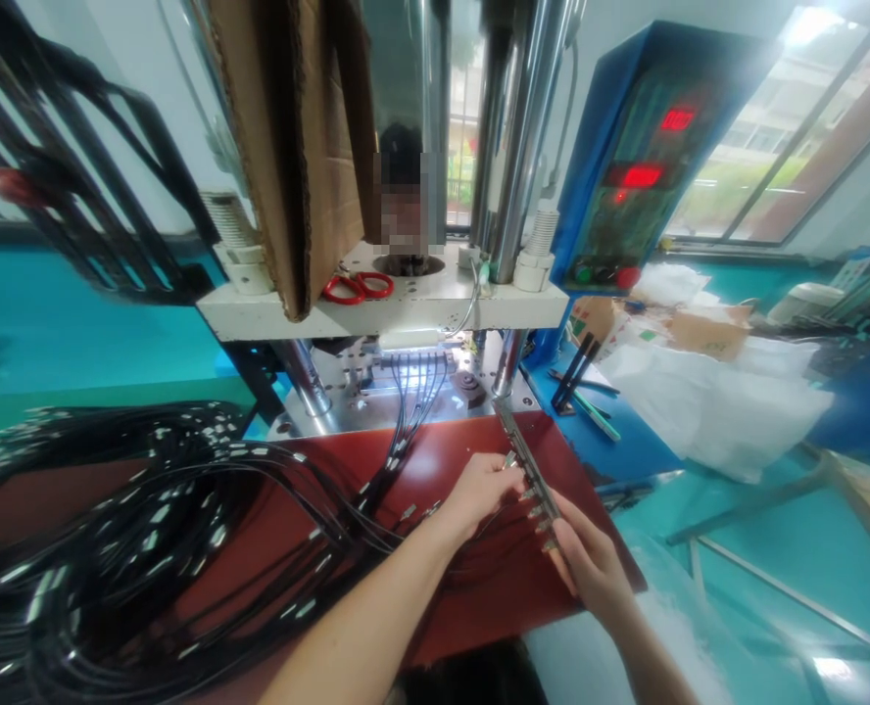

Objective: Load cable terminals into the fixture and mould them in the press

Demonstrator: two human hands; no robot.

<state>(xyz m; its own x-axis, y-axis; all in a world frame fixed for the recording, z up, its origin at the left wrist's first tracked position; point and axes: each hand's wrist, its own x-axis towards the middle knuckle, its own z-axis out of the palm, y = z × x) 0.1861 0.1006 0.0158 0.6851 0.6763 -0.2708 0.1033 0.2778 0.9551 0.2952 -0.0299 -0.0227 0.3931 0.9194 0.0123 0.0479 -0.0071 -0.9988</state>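
My right hand [588, 560] grips the near end of a long metal fixture bar [524, 454] that slants up toward the press, with several metal cable plugs seated along its left side. My left hand [481, 490] is pinched on a plug [509, 460] at the bar's side. Both hands hover over a red mat [471, 587]. Black cables [185, 509] with silver tips spread across the mat from a big bundle on the left. Several more cables [416, 382] run into the lit mould of the press.
A white press platen [406, 311] carries red scissors [358, 287] and a cardboard sheet [295, 147]. A blue control box [641, 157] with red readouts stands at the right. White plastic bags [714, 401] and tools lie on the blue bench beyond the mat.
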